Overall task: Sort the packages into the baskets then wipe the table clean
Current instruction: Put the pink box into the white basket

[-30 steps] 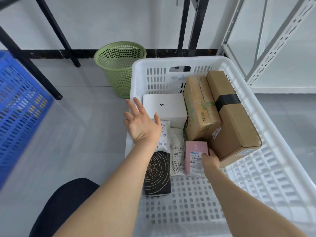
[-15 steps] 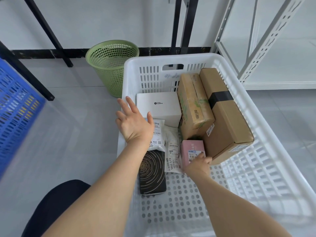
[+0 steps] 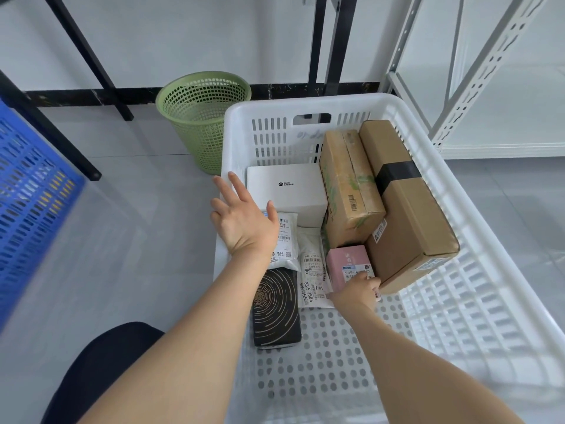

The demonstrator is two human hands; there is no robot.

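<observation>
Evidently packing tightly: the right hand point(image 3: 356, 289) has its grip clamped on the small pink cardboard box point(image 3: 347, 261), snug beside the large brown cardboard carton point(image 3: 409, 215) inside the white perforated plastic basket point(image 3: 305, 102). The left hand point(image 3: 244, 221) hovers with fingers apart, probably for balance.

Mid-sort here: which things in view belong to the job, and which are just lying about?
Job: white basket, blue basket, pink box gripped by right hand, white box, green-printed cardboard box, black-taped cardboard box, two mailer bags, black spiral package.
Lying about: green wastebasket, white shelving, black frame legs.
</observation>
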